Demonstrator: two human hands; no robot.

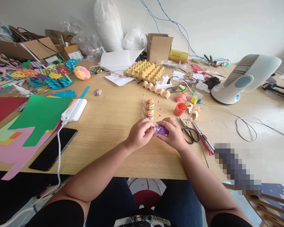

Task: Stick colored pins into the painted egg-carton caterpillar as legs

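Note:
A small purple packet point(162, 129) with a clear, shiny wrapper is held between both hands above the wooden table. The fingers of my left hand point(140, 132) pinch its clear end. My right hand point(174, 134) is closed round its purple part. Just behind my hands stands a row of orange-and-blue decorated bumps point(150, 107), with thin purple-tipped sticks poking out on both sides. The near end of that row is partly hidden by my left fingers.
Right of my hands are an orange cup point(180, 109), black scissors point(191, 133), a red utility knife point(205, 140) and a white fan point(246, 78). At left lie a white power bank point(74, 110), a phone point(54, 148) and green paper point(41, 115). Yellow egg trays point(145, 71) sit behind.

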